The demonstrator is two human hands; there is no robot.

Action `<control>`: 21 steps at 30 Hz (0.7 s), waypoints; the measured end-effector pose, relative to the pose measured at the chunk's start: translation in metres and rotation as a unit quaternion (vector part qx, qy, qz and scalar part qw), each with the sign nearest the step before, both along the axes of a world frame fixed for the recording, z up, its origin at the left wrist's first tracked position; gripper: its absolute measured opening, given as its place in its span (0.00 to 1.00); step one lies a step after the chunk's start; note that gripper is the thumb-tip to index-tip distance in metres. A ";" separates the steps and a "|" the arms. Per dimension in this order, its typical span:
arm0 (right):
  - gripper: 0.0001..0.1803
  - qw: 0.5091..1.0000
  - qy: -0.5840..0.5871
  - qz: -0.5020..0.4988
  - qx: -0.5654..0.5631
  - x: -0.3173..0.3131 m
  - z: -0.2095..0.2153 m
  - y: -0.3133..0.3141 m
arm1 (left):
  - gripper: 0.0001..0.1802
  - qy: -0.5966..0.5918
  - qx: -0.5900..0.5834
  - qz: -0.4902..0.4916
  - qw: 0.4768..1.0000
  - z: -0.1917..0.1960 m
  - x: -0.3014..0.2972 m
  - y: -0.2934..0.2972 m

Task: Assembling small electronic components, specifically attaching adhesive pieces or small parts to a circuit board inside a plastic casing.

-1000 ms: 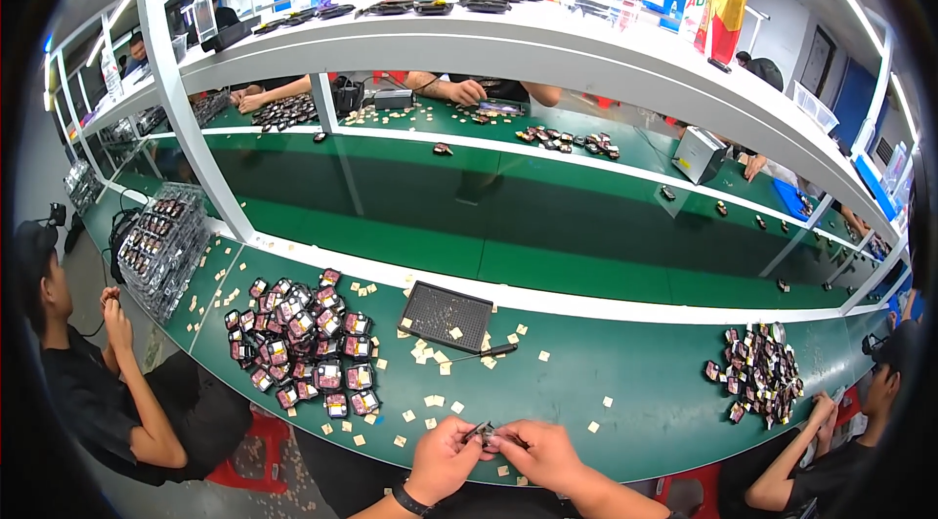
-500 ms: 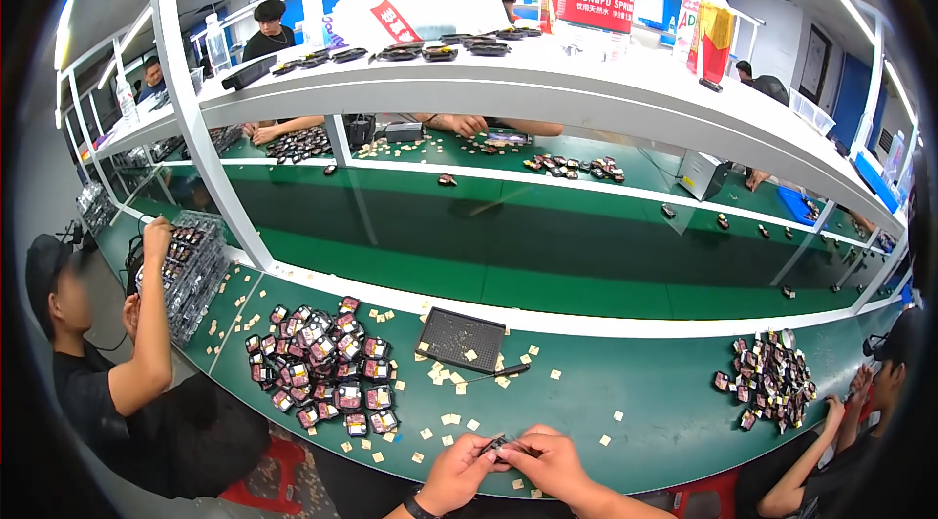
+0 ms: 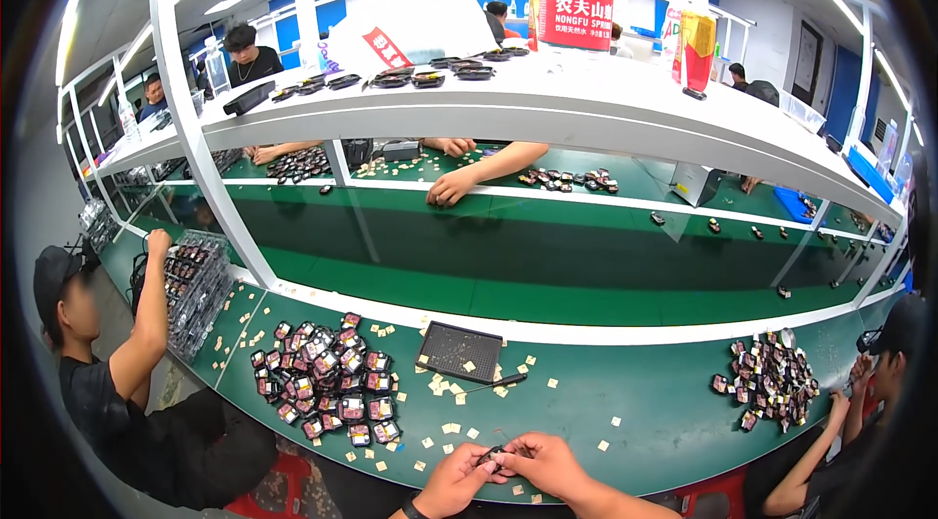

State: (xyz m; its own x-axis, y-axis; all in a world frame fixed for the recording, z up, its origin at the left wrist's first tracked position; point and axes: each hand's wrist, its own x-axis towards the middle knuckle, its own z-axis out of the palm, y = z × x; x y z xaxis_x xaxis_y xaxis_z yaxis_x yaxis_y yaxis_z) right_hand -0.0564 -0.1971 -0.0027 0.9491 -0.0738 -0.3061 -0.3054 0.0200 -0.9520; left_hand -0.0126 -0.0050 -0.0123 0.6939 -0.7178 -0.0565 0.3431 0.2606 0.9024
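Note:
Close to the near edge of the green table, my left hand [image 3: 453,482] and my right hand [image 3: 549,466] meet around a small black plastic device [image 3: 491,457]. Both sets of fingers pinch it, thumbs towards each other, and they hide most of its surface. To the left lies a large heap of similar small black devices [image 3: 322,372] with pinkish and white faces. Small pale square pieces [image 3: 451,428] are scattered just beyond my hands. A black tray [image 3: 459,351] with several pale squares sits farther back, and a thin dark-handled tool [image 3: 508,379] lies in front of it.
Another heap of devices [image 3: 767,377] is at the right, by a seated person. On the left a person works beside stacked clear trays [image 3: 200,289]. A white shelf [image 3: 547,94] with bottles spans above a green conveyor strip [image 3: 440,250].
My hands stay together on the small black device, shifting it slightly. Across the strip, a co-worker's arm has reached over the rail, with the hand where a loose device lay. My view has tilted slightly.

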 end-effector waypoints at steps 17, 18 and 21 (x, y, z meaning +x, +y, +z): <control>0.12 0.985 -0.091 0.114 -0.092 -0.022 0.031 -0.021 | 0.10 -0.039 0.146 0.037 0.988 0.005 -0.007 -0.015; 0.12 0.985 -0.091 0.114 -0.093 -0.025 0.034 -0.025 | 0.10 -0.040 0.146 0.040 0.988 0.003 -0.007 -0.015; 0.11 0.937 -0.126 -0.027 -0.325 -0.042 0.034 -0.066 | 0.11 -0.078 0.118 0.021 0.990 -0.006 -0.006 -0.008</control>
